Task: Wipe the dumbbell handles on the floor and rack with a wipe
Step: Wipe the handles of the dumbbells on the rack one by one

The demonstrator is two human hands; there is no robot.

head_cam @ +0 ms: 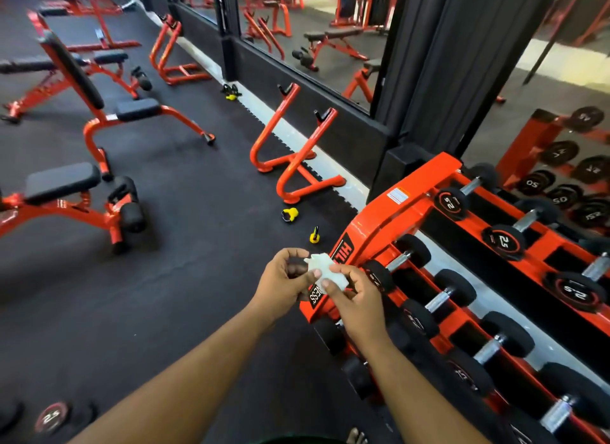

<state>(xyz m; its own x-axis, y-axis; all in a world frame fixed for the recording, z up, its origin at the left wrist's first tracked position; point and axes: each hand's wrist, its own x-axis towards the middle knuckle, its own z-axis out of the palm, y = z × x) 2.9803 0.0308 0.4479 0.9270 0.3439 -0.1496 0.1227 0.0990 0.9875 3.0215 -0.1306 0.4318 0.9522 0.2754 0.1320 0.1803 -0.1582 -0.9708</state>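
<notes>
Grip: both hands hold one small white wipe (325, 272) between them, in the air just in front of the near end of the orange dumbbell rack (379, 219). The left hand (284, 283) pinches the wipe's left edge with thumb and curled fingers; the right hand (358, 298) pinches its lower right part between thumb and fingertips. The wipe looks crumpled or partly folded; it touches no dumbbell.

Position of work: rack stands to the right, tiers of black-ended dumbbells with bare metal handles (399, 260) pointing toward the viewer. The nearest handle lies just beside the right hand, not in contact. A floor dumbbell (52, 417) marked 2.5 lies at lower left, well apart from both hands, near another dark weight at the frame edge.

Progress (judgement): no handle shows moisture or streaks that I can read, so what is already wiped cannot be told from this view. The wipe is being readied or refolded rather than applied. Taken at face value, all visible rack handles and the floor dumbbell remain to be done.

Next (judgement): one hand must take the wipe alone, wrap it round the closest rack handle, and run along it.

Other items: orange benches (99, 120) across the black rubber floor (198, 245); yellow clips (289, 214) on the floor near the rack.
</notes>
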